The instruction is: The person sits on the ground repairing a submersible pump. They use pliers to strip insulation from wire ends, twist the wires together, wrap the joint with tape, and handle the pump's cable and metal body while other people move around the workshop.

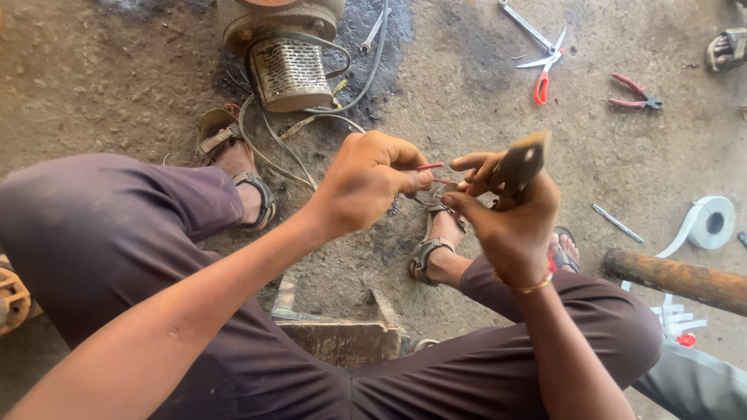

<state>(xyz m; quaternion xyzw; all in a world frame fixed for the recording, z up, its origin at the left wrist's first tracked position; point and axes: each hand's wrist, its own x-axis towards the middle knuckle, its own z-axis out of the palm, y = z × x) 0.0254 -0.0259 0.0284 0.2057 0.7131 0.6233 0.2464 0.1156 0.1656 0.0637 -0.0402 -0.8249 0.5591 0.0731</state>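
Red insulated wire (430,166), thin, centre of frame: judged light and pliable, slippery at the sheath, best held close to its end. Left hand (366,183) pinches it between thumb and forefinger, grip closed. Right hand (510,218) closed on a flat dark tool (520,163), fingertips touching the wire. Motor (284,47) at upper left, floor level.

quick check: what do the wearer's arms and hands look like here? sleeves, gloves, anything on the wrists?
Both hands are bare, no gloves: the left hand and the right hand. Both forearms are bare as far as the frame shows; no sleeves visible. The right wrist carries a thin gold-coloured bangle with a red thread. No watch, rings or markings are discernible.
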